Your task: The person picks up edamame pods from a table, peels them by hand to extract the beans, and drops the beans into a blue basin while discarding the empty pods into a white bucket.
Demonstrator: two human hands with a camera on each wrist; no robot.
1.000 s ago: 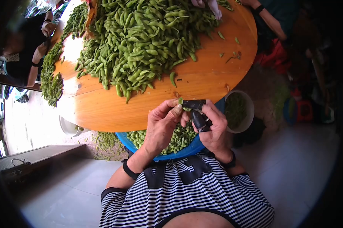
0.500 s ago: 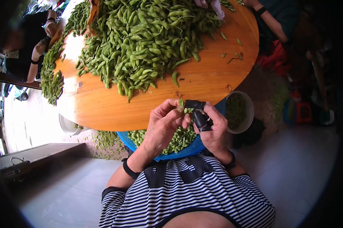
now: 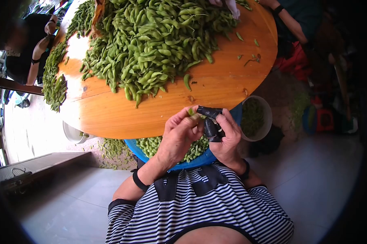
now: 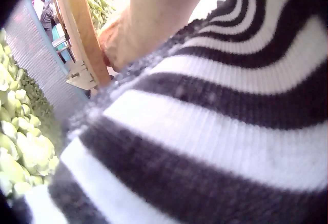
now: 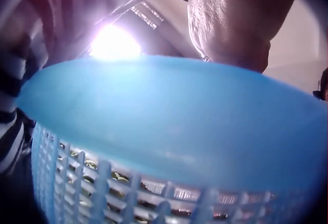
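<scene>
There is one wooden surface [image 3: 122, 120] with one large heap of green pods [image 3: 151, 44], upper centre, and one smaller bank of pods [image 3: 54, 89], upper left, both too crowded to count. One blue basket [image 3: 195, 164] sits lower centre, its beans [image 3: 197, 149] uncountable too. Two pale tubs [image 3: 71, 136] [image 3: 268, 118] flank it. The right fingers [image 3: 228, 125] wear at least two black covers [image 3: 209, 112] [image 3: 211, 131]. Two black wristbands [image 3: 138, 181] [image 3: 245, 170] and at least two other people [image 3: 25, 49] [image 3: 291, 25] show.

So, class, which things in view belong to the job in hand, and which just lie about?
Belonging to the job:
- left hand, right hand
- black finger covers
- green pod
- pod heap
- wooden table
- blue basket, shelled beans

Apparently just lying about:
- dark table scraps
- green floor litter
</scene>
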